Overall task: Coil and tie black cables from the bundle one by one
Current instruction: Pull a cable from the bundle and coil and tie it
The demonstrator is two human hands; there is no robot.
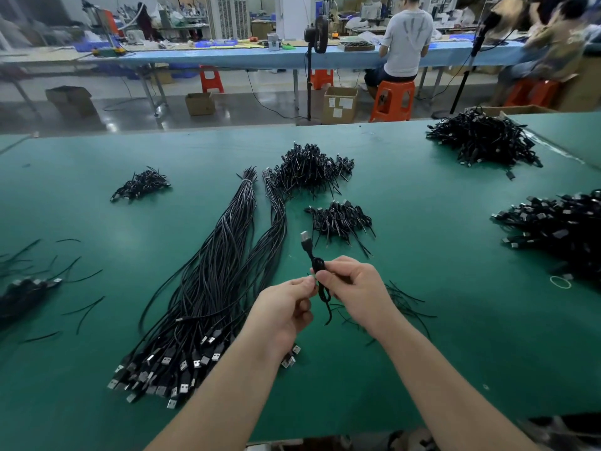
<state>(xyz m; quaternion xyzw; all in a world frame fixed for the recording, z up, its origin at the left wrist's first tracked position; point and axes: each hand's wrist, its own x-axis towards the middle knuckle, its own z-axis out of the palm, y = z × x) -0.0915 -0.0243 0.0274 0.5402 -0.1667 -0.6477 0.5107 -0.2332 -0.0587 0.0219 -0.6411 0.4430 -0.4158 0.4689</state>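
While raised over the table (422,336), left hand (286,307), right hand (354,288), pinching coiled cable (320,275)

Matt green table, glossy black cable, bright metal plugs

The table (422,320) is covered in a matt green mat, smooth, with soft glare near the upper centre; the bundle (208,288) at centre left is black plastic-sheathed cable with a slight sheen, ending in shiny metal plugs (156,375) at lower left; the held cable (317,271) looks the same, glossy black with a metal tip; the stool (393,99) at upper right is smooth orange plastic; the box (340,104) beside it is dull brown cardboard
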